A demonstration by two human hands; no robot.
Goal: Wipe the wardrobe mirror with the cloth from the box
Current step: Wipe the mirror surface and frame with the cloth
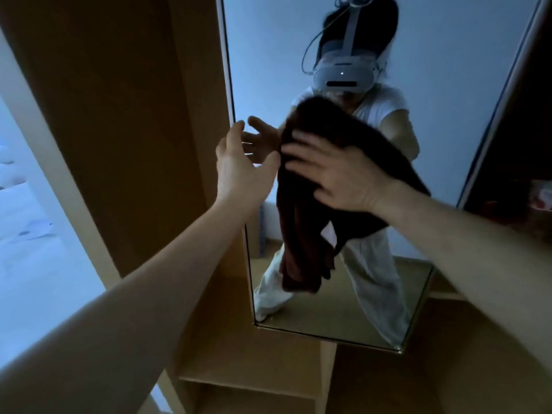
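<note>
A tall wardrobe mirror (268,55) fills the middle of the head view and reflects me. A dark brown cloth (301,228) lies against the glass, its lower part hanging loose. My right hand (337,174) presses flat on the upper part of the cloth, fingers spread toward the left. My left hand (242,168) is raised at the mirror's left edge, fingers apart, holding nothing; its fingertips are close to the glass, beside the cloth.
The brown wardrobe side panel (125,115) stands left of the mirror. Wooden shelves (248,369) sit below the mirror's bottom edge. A bright window or white wall (35,264) is at far left. A dark open compartment (525,144) is on the right.
</note>
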